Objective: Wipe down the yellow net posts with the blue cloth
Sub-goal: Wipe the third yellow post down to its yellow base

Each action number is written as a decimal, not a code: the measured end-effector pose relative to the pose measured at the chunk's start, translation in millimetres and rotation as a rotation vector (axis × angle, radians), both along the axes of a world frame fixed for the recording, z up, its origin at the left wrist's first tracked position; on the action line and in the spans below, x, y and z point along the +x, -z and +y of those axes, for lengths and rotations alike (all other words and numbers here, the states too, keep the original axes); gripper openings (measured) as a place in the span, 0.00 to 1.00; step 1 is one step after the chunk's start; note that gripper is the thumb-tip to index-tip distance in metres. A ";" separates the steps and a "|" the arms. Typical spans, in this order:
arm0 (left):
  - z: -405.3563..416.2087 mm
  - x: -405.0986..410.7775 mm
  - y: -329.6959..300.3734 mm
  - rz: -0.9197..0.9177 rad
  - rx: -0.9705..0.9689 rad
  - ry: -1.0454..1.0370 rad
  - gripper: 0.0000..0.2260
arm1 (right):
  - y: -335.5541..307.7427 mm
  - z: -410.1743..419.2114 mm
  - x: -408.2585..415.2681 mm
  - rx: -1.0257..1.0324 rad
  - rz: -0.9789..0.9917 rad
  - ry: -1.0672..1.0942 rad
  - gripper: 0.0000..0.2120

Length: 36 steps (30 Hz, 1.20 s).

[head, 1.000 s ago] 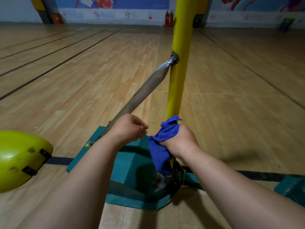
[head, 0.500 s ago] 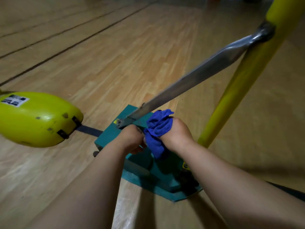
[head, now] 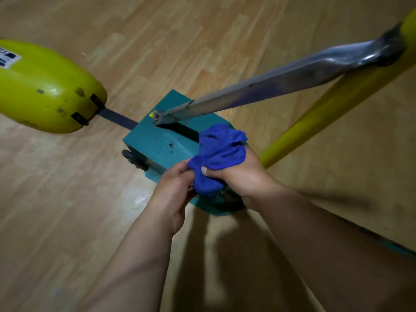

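Both hands on the blue cloth (head: 219,154), held bunched over the near end of the teal base (head: 157,145). Right hand (head: 243,176) grips it from the right, fingers wrapped into the wad, thumb pressed across its front. Left hand (head: 174,188) pinches the lower left edge of the wad with curled fingers. Cloth is off the yellow post (head: 326,115), which rises tilted in view from the base's right side toward the top right corner; right hand sits just beside its lower end, can't tell if touching. Grey metal brace (head: 281,86) runs from a bracket on top of the base up to a clamp on the post. Small black wheel (head: 129,156) at the base's left corner. Yellow-green rounded shell (head: 45,91) with a white label on the wood floor (head: 67,210), well left of the base, a dark strap between them
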<state>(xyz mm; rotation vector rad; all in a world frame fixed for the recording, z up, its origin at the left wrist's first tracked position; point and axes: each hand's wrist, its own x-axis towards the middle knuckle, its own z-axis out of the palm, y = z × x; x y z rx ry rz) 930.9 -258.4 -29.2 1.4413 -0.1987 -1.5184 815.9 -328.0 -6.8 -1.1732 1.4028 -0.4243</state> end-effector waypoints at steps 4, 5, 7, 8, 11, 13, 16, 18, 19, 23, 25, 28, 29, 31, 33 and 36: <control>37.6 -1.8 -55.2 -0.157 -0.088 0.156 0.16 | -33.9 24.2 -5.8 0.160 -0.149 0.090 0.23; 44.7 -0.2 -71.1 -0.204 -0.086 0.192 0.16 | -46.1 32.0 -2.6 0.206 -0.183 0.118 0.21; 54.2 5.1 -101.2 -0.263 -0.075 0.246 0.16 | -73.1 44.7 7.1 0.295 -0.249 0.160 0.13; 57.1 8.9 -116.7 -0.289 -0.070 0.268 0.17 | -89.5 49.6 13.0 0.318 -0.274 0.168 0.11; 67.4 20.3 -167.7 -0.361 -0.123 0.360 0.20 | -145.0 59.9 28.0 0.327 -0.361 0.199 0.09; 76.9 25.9 -213.5 -0.415 -0.250 0.416 0.22 | -195.1 64.6 36.0 0.359 -0.406 0.273 0.15; 85.9 31.7 -265.6 -0.577 -0.461 0.433 0.20 | -254.8 67.9 45.1 0.393 -0.398 0.371 0.07; 91.1 38.9 -297.7 -0.594 -0.501 0.453 0.17 | -289.9 71.4 50.2 0.379 -0.338 0.401 0.03; 91.6 46.6 -320.5 -0.538 -0.461 0.435 0.18 | -314.4 73.3 52.8 0.359 -0.305 0.414 0.03; 82.5 78.6 -375.7 -0.376 -0.206 0.084 0.21 | -384.9 77.9 64.5 0.338 -0.288 0.474 0.13; 80.9 91.0 -397.7 -0.337 -0.100 0.009 0.09 | -412.6 85.6 69.1 0.358 -0.322 0.468 0.18; 95.9 103.9 -436.7 -0.136 0.026 0.109 0.14 | -460.6 112.7 73.8 0.426 -0.395 0.429 0.26; 103.1 106.7 -446.8 -0.101 0.046 0.170 0.17 | -472.4 121.4 73.4 0.449 -0.414 0.424 0.26; 126.7 111.3 -473.2 -0.122 0.043 0.278 0.22 | -498.8 145.0 68.7 0.465 -0.409 0.395 0.23; 151.0 114.7 -498.2 -0.169 -0.004 0.308 0.25 | -518.6 168.4 61.6 0.466 -0.386 0.349 0.19; 175.6 120.2 -530.0 -0.207 -0.081 0.289 0.18 | -535.8 193.4 52.5 0.436 -0.298 0.336 0.14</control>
